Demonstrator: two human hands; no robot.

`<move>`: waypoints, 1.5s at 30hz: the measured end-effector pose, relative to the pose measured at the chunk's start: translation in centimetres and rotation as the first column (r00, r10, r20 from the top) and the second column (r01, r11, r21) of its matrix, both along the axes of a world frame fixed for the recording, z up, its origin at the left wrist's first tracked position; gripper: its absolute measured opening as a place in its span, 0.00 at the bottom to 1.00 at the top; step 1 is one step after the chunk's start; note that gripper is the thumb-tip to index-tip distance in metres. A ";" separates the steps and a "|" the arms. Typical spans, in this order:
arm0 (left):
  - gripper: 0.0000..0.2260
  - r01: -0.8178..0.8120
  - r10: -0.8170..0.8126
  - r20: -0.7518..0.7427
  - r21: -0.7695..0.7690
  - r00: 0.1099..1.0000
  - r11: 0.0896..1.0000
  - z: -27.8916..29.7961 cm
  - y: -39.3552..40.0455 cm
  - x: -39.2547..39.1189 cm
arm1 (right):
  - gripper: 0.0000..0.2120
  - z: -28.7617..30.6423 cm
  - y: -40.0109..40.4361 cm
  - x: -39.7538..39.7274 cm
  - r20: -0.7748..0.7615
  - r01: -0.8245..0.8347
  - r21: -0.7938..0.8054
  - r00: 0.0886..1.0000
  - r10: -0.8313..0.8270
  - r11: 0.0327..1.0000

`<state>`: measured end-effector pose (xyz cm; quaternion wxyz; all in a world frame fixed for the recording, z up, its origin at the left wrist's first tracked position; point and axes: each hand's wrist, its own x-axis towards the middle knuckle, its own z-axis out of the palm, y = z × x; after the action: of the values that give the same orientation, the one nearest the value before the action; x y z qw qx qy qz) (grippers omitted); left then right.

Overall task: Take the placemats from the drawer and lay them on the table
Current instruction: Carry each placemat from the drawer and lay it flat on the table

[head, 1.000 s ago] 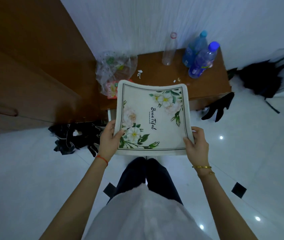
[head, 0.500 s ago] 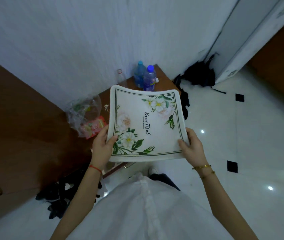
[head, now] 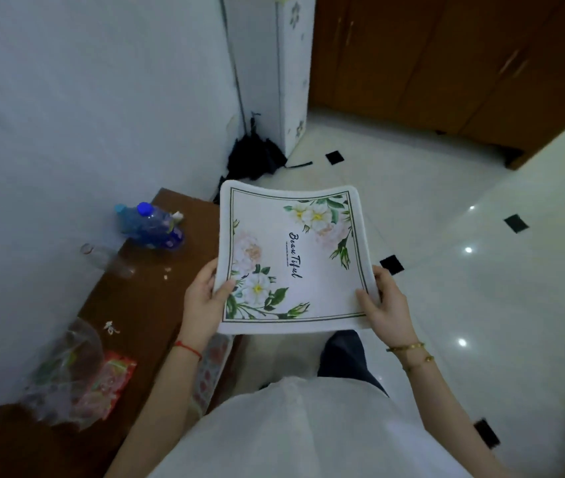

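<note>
The white tiled floor, set with small black squares, fills the right half of the view and runs back to a brown wooden cupboard front whose top is cut off by the upper edge. Left of the placemat a pale wall takes up most of the frame, and a tall white panel with a faint flower pattern stands at its corner, its upper part also out of view. Below the wall a low brown table stretches toward the near left corner, where its end is lost under the person's arm and the frame edge. The person's white top blurs across the bottom, hiding most of the dark trouser leg. The placemat, white with a green border, printed flowers and the script "Beau Tiful", is held in the air just right of the table, its far edge curling up; whether more than one mat is in the stack cannot be told. The left hand grips its near left edge with the thumb on top, and the right hand grips the near right corner likewise, the two well apart. Beyond the placemat a dark heap lies in the corner, too dim to identify. On the table left of the placemat lie blue bottles, a clear bottle that is hard to make out, and a crumpled clear bag over a red packet.
</note>
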<state>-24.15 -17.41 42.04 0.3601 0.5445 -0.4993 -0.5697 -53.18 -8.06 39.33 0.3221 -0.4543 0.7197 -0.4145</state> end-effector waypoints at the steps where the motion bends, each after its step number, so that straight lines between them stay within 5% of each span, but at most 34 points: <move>1: 0.18 0.054 -0.054 0.011 -0.002 0.998 0.999 0.0 -0.9 -1.8 | 0.17 -0.1 0.6 -1.3 0.005 0.054 0.006 0.999 -0.054 0.999; 21: 0.17 0.589 -0.590 0.001 -0.051 0.807 0.806 1.1 -10.8 -49.7 | 0.18 1.9 5.4 -36.8 -0.051 0.663 -0.022 0.747 -0.663 0.748; 33: 0.18 0.851 -0.852 0.035 -0.083 0.523 0.519 0.7 -15.6 -82.6 | 0.18 1.2 4.8 -58.6 0.016 0.898 -0.046 0.440 -0.898 0.439; 45: 0.20 0.996 -0.991 0.105 -0.038 0.085 0.081 0.8 -8.9 -115.4 | 0.19 0.8 11.1 -77.3 0.085 0.999 -0.039 -0.003 -0.996 -0.007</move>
<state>-139.54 -26.31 42.84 -0.1064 0.0595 -0.7725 -0.6232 -130.52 3.01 40.08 -0.0748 0.1822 0.8054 -0.5591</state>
